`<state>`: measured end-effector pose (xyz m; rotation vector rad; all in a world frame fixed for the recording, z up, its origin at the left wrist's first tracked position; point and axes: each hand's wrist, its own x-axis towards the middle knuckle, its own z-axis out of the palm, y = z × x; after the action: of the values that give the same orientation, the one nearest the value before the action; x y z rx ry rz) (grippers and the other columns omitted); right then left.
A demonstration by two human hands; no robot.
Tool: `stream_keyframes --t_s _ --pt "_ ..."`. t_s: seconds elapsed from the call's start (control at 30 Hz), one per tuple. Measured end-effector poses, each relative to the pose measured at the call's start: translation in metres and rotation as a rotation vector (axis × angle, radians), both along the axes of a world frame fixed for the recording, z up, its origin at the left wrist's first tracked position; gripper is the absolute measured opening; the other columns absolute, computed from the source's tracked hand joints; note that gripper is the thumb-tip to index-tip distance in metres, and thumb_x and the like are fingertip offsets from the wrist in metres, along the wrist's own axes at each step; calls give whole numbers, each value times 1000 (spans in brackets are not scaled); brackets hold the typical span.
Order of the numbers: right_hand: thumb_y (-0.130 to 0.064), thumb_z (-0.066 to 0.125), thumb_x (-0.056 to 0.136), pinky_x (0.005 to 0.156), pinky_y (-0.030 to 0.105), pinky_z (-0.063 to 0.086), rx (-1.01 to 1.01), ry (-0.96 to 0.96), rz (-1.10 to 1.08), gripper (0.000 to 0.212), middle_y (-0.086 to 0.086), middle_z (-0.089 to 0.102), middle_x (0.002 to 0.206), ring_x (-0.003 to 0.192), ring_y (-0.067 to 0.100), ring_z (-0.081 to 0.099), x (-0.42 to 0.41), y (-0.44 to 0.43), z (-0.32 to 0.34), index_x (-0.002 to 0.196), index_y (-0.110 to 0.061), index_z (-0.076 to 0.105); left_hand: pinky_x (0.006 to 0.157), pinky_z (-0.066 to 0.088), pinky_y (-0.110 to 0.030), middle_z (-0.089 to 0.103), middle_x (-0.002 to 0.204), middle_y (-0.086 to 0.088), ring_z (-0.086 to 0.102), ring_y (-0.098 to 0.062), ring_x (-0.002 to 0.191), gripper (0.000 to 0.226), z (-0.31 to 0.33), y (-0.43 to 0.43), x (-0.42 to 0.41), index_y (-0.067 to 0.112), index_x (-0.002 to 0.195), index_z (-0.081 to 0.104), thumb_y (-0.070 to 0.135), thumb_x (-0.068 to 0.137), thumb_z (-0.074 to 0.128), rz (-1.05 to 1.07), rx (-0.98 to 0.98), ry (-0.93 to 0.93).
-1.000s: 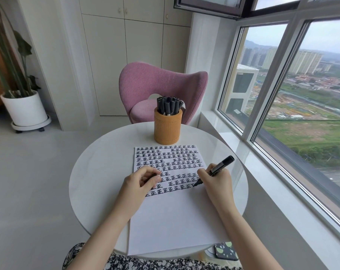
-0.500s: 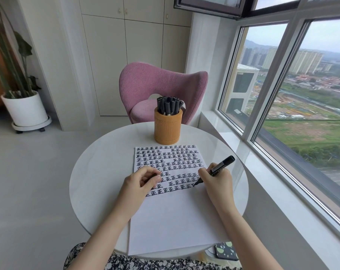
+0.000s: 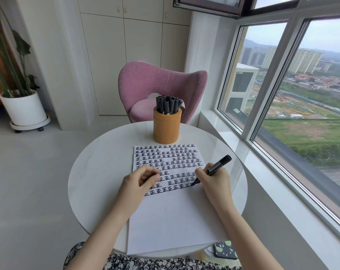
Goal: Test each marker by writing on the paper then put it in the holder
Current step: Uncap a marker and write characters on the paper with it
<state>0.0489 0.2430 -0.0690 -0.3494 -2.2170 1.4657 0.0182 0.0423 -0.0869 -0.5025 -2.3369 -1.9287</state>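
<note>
A white paper [image 3: 175, 221] lies on the round white table [image 3: 99, 172], its upper half filled with rows of black written characters. My right hand [image 3: 215, 182] grips a black marker [image 3: 217, 166] with its tip touching the paper at the right end of the lowest row. My left hand [image 3: 138, 184] rests on the paper's left side, fingers curled round a small dark piece that looks like the marker cap. Behind the paper stands an orange cylindrical holder [image 3: 166, 129] with several black markers [image 3: 167, 104] upright in it.
A pink chair [image 3: 161, 84] stands beyond the table. A window ledge [image 3: 233, 137] and large windows run along the right. A phone [image 3: 224, 249] lies low at the table's near right edge. A potted plant [image 3: 23, 108] stands on the floor at far left.
The marker tip has shifted slightly within the lowest row of characters as my right hand writes. My left hand has stayed in place.
</note>
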Motion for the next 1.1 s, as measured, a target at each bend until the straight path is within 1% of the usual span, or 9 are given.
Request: stream_keyframes --t_s 0.17,0.33,0.5,0.63,0.73,0.87,1.0,1.1 --pt "-7 58 77 42 20 18 8 -18 -9 30 -1 26 53 50 10 19 0 1 0 60 -10 34 67 49 -16 67 69 10 60 -5 65 9 1 0 1 15 88 66 7 85 65 4 1 -6" --pt "-7 58 77 42 20 16 -19 -12 -14 30 -3 24 52 49 10 18 0 2 0 61 -11 33 66 48 -15 67 68 11 59 -5 65 8 0 -1 1 15 88 67 7 85 65 1 3 -11" --pt "-7 58 78 42 20 16 -14 -6 7 29 -1 25 53 49 9 18 1 0 0 60 -10 34 67 48 -15 67 69 11 60 -6 65 9 0 -1 1 16 88 67 8 85 66 2 2 -17" --pt "-7 58 78 43 20 18 7 -10 24 28 4 28 56 49 9 19 1 0 1 61 -8 35 69 50 -18 70 77 2 61 -8 66 10 0 0 0 17 87 67 8 84 66 9 9 -15" --pt "-6 58 78 44 21 18 7 -7 22 28 5 28 56 50 10 19 1 0 1 61 -8 35 70 50 -19 70 77 0 61 -9 67 9 0 0 0 16 87 67 8 84 66 8 8 -15" --pt "-4 56 77 44 22 15 -19 6 12 29 -2 23 54 51 9 17 1 0 1 61 -10 32 70 50 -20 70 76 1 61 -9 67 9 0 -1 0 17 87 67 9 84 66 9 4 -26" --pt "-1 55 76 46 24 14 -23 31 -1 30 2 22 57 54 11 18 1 0 1 60 -10 31 71 50 -23 70 77 0 61 -9 67 10 1 -1 0 18 87 67 9 85 66 9 6 -34" --pt "-1 54 76 44 23 15 -33 37 -8 29 1 21 56 53 10 17 2 0 1 61 -11 31 71 51 -24 70 77 1 61 -9 67 10 1 -1 1 18 87 67 8 85 66 8 8 -43"
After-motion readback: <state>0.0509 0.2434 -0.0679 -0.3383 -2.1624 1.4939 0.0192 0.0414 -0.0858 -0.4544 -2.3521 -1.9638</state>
